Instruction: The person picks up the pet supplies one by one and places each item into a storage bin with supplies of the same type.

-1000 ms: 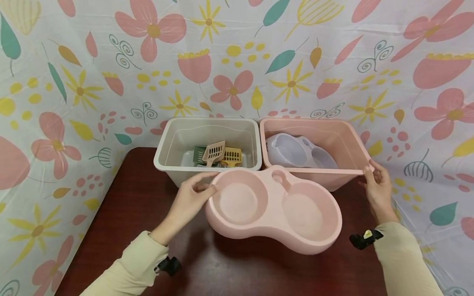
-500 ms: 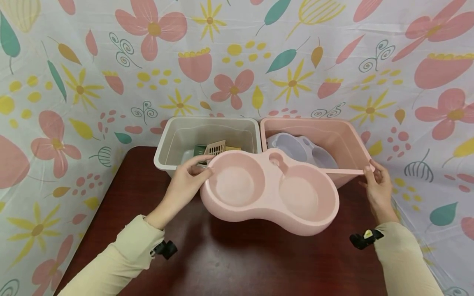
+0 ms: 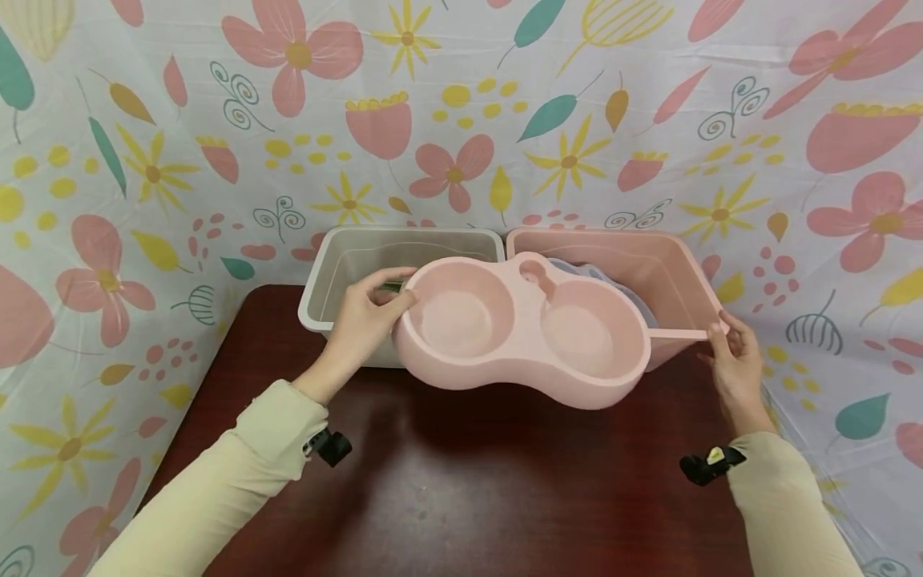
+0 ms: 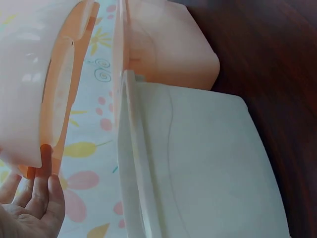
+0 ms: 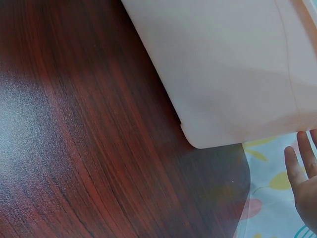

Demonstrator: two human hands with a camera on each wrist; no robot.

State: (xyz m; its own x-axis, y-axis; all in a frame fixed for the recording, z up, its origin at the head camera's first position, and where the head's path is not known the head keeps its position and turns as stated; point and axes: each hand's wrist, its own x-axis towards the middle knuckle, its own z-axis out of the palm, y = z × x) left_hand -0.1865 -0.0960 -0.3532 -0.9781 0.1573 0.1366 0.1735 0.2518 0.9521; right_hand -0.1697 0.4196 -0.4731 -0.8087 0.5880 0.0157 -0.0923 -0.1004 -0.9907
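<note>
My left hand point(image 3: 360, 324) pinches the left rim of a pink double pet bowl point(image 3: 525, 316), thumb inside and fingers beneath. Held up in the air, the bowl tilts toward me and overlaps the fronts of both bins. In the left wrist view its pale outer wall point(image 4: 22, 94) hangs above the bin rims. The fingers of my right hand point(image 3: 739, 369) grip the front right rim corner of the pink bin point(image 3: 674, 276). Inside that bin a lavender double bowl point(image 3: 593, 271) shows only in part behind the pink one.
Left of the pink bin stands a grey-white bin point(image 3: 346, 260); a bit of a green scoop point(image 3: 392, 286) peeks out inside it. Both bins sit at the back of a dark red wooden table point(image 3: 490, 497), against a flower-patterned cloth point(image 3: 454, 120).
My left hand has raised the pink double bowl up and back, from in front of the bins to over their front rims, covering the scoops and most of the lavender bowl. My right hand stays put.
</note>
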